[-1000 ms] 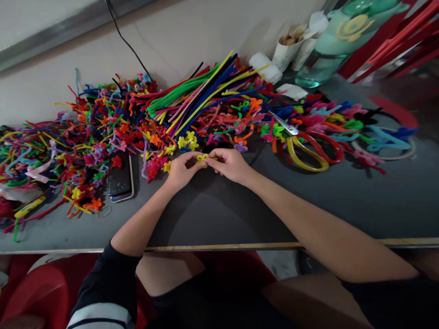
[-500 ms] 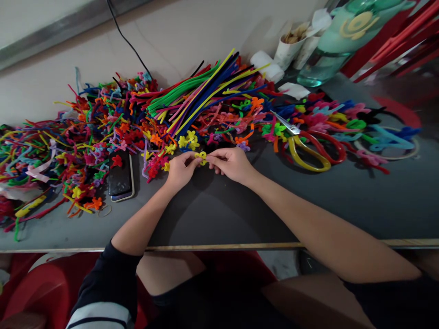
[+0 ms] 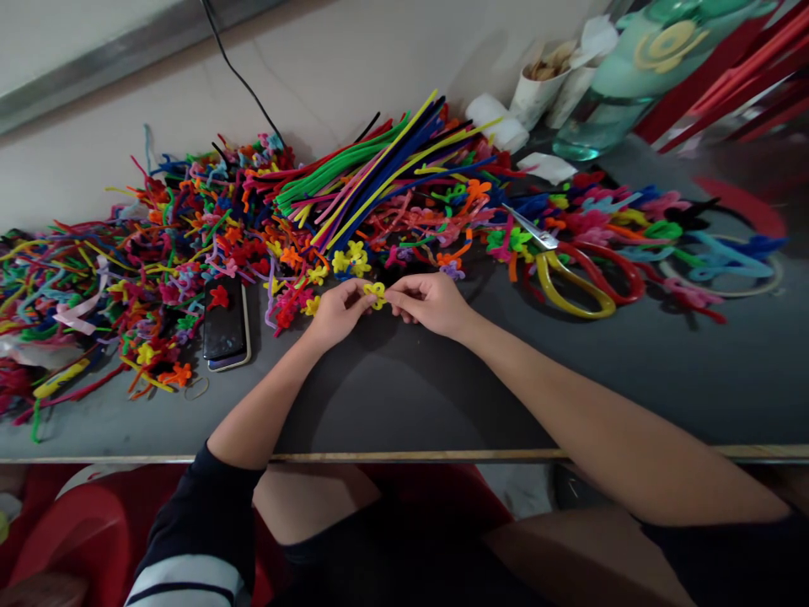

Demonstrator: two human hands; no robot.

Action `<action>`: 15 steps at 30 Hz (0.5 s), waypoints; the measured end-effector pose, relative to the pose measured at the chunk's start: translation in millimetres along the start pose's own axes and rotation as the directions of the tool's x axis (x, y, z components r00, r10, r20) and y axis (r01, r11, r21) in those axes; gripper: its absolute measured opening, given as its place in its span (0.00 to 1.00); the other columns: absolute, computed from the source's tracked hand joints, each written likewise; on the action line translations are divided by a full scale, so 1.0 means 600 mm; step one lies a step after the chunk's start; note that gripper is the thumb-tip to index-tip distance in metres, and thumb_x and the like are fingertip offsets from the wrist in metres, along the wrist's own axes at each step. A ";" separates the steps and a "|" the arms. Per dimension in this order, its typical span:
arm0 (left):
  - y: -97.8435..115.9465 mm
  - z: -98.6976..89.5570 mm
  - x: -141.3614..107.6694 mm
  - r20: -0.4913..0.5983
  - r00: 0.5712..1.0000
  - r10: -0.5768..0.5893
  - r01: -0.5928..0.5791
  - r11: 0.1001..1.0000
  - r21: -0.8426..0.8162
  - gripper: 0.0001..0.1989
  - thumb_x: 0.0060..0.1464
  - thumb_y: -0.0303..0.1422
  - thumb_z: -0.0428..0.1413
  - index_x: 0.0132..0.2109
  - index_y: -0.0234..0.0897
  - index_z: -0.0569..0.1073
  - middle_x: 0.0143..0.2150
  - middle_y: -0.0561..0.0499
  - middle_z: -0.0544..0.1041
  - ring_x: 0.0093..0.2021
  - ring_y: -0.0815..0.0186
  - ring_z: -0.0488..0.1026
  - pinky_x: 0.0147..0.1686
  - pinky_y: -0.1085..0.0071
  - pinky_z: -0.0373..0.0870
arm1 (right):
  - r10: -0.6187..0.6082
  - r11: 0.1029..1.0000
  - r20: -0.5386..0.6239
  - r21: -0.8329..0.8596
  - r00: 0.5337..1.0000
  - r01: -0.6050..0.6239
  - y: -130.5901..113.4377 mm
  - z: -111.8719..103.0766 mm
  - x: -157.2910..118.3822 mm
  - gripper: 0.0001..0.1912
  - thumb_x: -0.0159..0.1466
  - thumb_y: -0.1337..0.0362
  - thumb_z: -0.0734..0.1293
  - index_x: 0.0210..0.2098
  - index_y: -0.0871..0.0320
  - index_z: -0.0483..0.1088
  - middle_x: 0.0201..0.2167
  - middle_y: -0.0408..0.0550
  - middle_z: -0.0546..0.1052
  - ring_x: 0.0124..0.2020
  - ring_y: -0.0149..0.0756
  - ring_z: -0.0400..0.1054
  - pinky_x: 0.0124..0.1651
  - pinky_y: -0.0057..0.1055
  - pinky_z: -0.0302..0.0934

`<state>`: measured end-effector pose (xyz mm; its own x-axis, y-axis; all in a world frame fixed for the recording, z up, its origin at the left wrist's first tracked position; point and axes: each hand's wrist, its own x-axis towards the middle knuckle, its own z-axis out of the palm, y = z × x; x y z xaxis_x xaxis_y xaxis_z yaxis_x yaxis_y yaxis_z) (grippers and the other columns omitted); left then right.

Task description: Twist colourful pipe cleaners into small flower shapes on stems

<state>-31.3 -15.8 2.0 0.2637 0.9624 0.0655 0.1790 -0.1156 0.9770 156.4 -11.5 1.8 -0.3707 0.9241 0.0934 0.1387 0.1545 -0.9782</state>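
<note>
Between my two hands is a small yellow pipe-cleaner flower [image 3: 377, 292] with looped petals. My left hand [image 3: 341, 314] pinches its left side between thumb and forefinger. From the other side, the thumb and forefinger of my right hand [image 3: 436, 303] are closed on its right edge. Just behind the hands lie finished-looking yellow pipe-cleaner flowers [image 3: 352, 258]. A bundle of straight pipe cleaners [image 3: 379, 173] in many colours rests on the heap beyond.
A big heap of coloured pipe-cleaner pieces [image 3: 170, 228] spreads along the wall. Two stacked phones [image 3: 226, 324] lie at left. Scissors [image 3: 572, 274] with red and yellow handles sit at right. Behind stand a green bottle [image 3: 594, 110], a paper cup [image 3: 537, 93] and a white roll [image 3: 497, 120].
Both hands keep their pinch on the yellow flower, and its loops look turned slightly more toward me. The whole view has shifted a little.
</note>
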 end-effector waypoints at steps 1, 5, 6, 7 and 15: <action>-0.001 0.000 -0.001 0.011 1.000 0.006 -0.005 1.000 -0.006 0.12 0.50 0.36 0.61 0.40 0.34 0.74 0.27 0.53 0.75 0.28 0.72 0.72 0.32 0.74 0.69 | -0.008 1.000 -0.004 -0.010 1.000 0.008 0.002 0.000 0.000 0.19 0.58 0.49 0.69 0.28 0.61 0.73 0.19 0.44 0.73 0.16 0.24 0.62 0.19 0.25 0.56; -0.001 0.004 -0.005 0.001 0.999 -0.035 0.035 0.999 -0.012 0.14 0.48 0.39 0.63 0.38 0.33 0.76 0.28 0.50 0.78 0.29 0.70 0.74 0.32 0.73 0.70 | -0.021 0.999 0.009 -0.035 1.000 0.021 0.003 0.000 -0.001 0.17 0.58 0.51 0.69 0.28 0.60 0.74 0.19 0.44 0.73 0.16 0.25 0.62 0.19 0.25 0.55; 0.000 0.005 -0.005 -0.016 0.998 -0.054 0.053 0.998 -0.031 0.15 0.47 0.40 0.63 0.36 0.32 0.76 0.28 0.50 0.78 0.28 0.70 0.74 0.32 0.73 0.71 | -0.018 0.999 0.012 -0.030 1.000 0.019 0.001 0.000 -0.001 0.17 0.59 0.51 0.69 0.27 0.60 0.74 0.19 0.44 0.73 0.16 0.25 0.62 0.19 0.25 0.55; 0.001 0.007 -0.006 -0.033 0.997 -0.070 0.068 0.996 -0.056 0.15 0.47 0.41 0.63 0.36 0.32 0.76 0.27 0.50 0.78 0.28 0.70 0.74 0.31 0.72 0.71 | -0.015 1.000 0.017 -0.019 1.000 0.015 -0.001 0.000 0.000 0.17 0.59 0.52 0.68 0.27 0.60 0.74 0.19 0.45 0.73 0.16 0.25 0.62 0.19 0.25 0.55; 0.009 0.007 -0.009 -0.109 0.990 -0.095 0.076 0.984 -0.161 0.17 0.45 0.44 0.64 0.33 0.32 0.76 0.27 0.50 0.78 0.26 0.71 0.73 0.31 0.72 0.73 | -0.024 0.999 0.052 0.030 0.998 0.022 -0.009 -0.003 -0.001 0.17 0.59 0.52 0.68 0.25 0.60 0.72 0.19 0.44 0.73 0.16 0.25 0.62 0.19 0.25 0.54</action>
<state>-27.9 -22.4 5.9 0.1411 0.9900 -0.0055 0.0437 -0.0007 0.9990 157.5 -12.1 7.1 -0.4209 0.9008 0.1071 0.1030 0.1648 -0.9809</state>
